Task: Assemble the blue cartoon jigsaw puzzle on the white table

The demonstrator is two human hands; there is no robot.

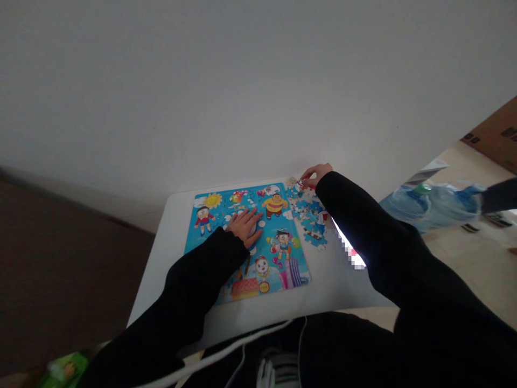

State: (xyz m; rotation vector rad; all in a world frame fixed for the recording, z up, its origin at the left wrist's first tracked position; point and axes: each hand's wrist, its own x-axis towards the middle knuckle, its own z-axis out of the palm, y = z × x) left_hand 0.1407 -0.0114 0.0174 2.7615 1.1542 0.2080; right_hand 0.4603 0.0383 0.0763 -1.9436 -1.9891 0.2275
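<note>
A blue cartoon puzzle board (210, 242) lies flat on a small white table, with a sun and several cartoon figures on it. My left hand (244, 227) rests on the middle of the board, fingers spread and covering part of the picture. Loose jigsaw pieces (309, 210) are heaped along the board's right side. At the far end of that heap, my right hand (319, 175) pinches a small puzzle piece (300, 183) between thumb and fingertips. My right forearm hides part of the heap.
The white table (165, 237) stands against a pale wall (242, 97). Partly under my right sleeve lies a bright lit screen (349, 250). Large blue water bottles (436, 205) stand on the floor at right, near another person's leg (501, 195) and a cardboard box (496, 132). A white cable (226, 350) crosses my lap.
</note>
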